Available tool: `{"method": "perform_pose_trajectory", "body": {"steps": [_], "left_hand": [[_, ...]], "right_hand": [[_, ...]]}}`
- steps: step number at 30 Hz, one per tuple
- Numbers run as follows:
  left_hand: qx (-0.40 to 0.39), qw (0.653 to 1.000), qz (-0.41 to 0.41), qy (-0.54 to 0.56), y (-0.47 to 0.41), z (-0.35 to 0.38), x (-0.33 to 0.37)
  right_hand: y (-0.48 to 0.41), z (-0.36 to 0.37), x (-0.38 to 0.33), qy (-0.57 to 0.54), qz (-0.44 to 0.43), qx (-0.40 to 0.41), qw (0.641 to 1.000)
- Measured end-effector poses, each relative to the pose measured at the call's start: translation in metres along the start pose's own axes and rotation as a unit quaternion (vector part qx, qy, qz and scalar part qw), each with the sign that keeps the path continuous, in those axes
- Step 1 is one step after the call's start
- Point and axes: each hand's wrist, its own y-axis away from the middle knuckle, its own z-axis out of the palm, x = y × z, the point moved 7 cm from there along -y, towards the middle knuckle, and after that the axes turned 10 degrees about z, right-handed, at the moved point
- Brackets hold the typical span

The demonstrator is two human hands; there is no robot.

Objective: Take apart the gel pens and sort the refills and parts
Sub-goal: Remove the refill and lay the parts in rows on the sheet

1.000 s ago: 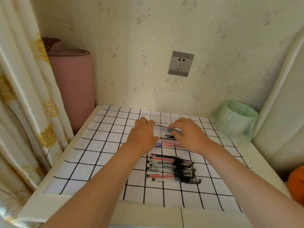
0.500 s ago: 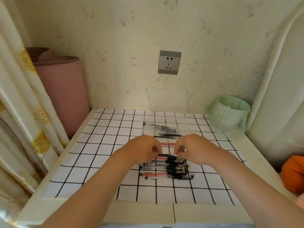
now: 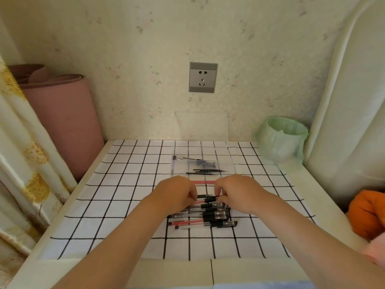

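Note:
Several gel pens (image 3: 205,218) with black caps lie in a stack on the checked cloth (image 3: 125,184). My left hand (image 3: 177,193) and my right hand (image 3: 235,193) sit at the far side of the stack, both pinching the same red gel pen (image 3: 206,199) at its two ends. Beyond them a clear tray (image 3: 224,155) holds pen parts (image 3: 200,162), black refills (image 3: 205,171) and red refills (image 3: 205,182).
A green-lined bin (image 3: 281,138) stands at the back right by a white cushion (image 3: 350,111). A rolled pink mat (image 3: 62,126) and a curtain (image 3: 23,163) are on the left. An orange object (image 3: 368,211) lies at the right edge. A socket (image 3: 203,77) is on the wall.
Both hands drew back from the clear tray to the pen stack and closed on the top pen. The view tilted slightly.

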Motion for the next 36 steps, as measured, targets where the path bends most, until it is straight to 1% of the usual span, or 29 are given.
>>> {"method": "perform_pose_trajectory", "body": {"steps": [5,9,15,18,20,23,25,29,32,34,36], "left_hand": [[-0.011,0.999,0.009,-0.029,-0.002,-0.002,0.003],[-0.01,0.999,0.012,-0.028,-0.003,-0.004,0.002],[0.005,0.999,0.016,0.027,0.0,-0.012,-0.007],[0.016,0.999,0.017,0.035,0.004,-0.017,-0.006],[0.032,0.999,0.017,0.027,0.007,-0.021,-0.003],[0.056,0.998,0.023,-0.024,0.01,-0.029,0.003],[0.049,0.998,0.023,-0.029,0.011,-0.031,0.004],[0.003,0.998,0.016,0.057,0.011,-0.023,0.003],[-0.027,0.995,0.01,0.091,0.012,-0.017,0.004],[-0.031,0.993,0.009,0.111,0.011,-0.013,0.005],[-0.018,0.992,0.018,0.123,0.011,-0.012,0.009]], "right_hand": [[-0.003,0.001,-0.002,0.015,-0.004,0.017,1.0],[-0.004,0.0,-0.003,0.022,-0.008,0.023,0.999],[-0.002,-0.007,-0.01,0.018,-0.018,0.029,0.999],[-0.001,-0.016,-0.014,0.016,-0.032,0.05,0.998],[-0.001,-0.022,-0.015,-0.002,-0.037,0.067,0.997],[0.0,-0.027,-0.019,-0.027,-0.038,0.069,0.997],[0.003,-0.026,-0.023,-0.024,-0.038,0.058,0.997],[0.007,-0.017,-0.031,-0.026,-0.043,0.004,0.999],[0.009,-0.008,-0.036,-0.016,-0.045,-0.049,0.998],[0.011,-0.004,-0.038,-0.034,-0.042,-0.067,0.996],[0.013,-0.001,-0.04,-0.062,-0.036,-0.086,0.994]]}}
